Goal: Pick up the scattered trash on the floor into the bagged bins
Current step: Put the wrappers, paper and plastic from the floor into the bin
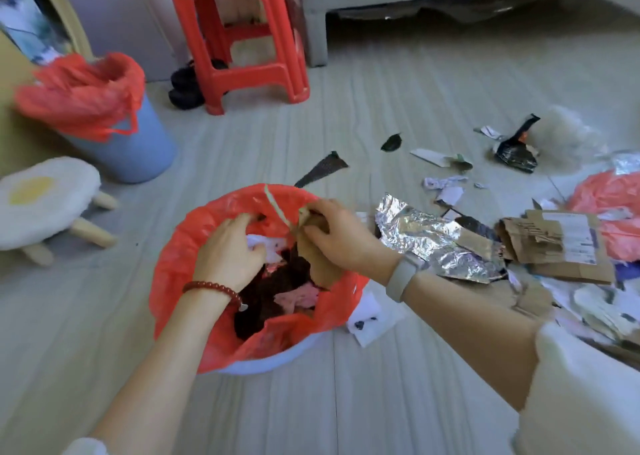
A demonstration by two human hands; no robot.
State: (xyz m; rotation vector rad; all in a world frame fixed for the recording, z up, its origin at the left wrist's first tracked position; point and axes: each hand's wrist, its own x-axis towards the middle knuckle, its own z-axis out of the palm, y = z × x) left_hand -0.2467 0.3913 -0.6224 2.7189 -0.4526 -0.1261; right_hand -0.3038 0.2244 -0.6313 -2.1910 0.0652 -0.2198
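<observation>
Two hands are over the near bin [263, 364], a pale tub with a red bag [173, 267] pulled over its rim. The left hand [230, 246] reaches down into the bag, fingers curled on a white crumpled paper [258, 243], though it is hard to see how tight the grip is. The right hand [337, 234] holds a brown cardboard scrap [320, 260] in bent fingers, right above the bag's mouth. Dark and pink trash already lies inside. More trash is on the floor to the right: crinkly silver foil [426, 236] just beside the bin, torn cardboard pieces [557, 243], white paper bits [446, 186] and a black wrapper [516, 153] farther off. A second blue bin [138, 149] with a red bag stands well apart at the left, near a red stool [242, 38].
</observation>
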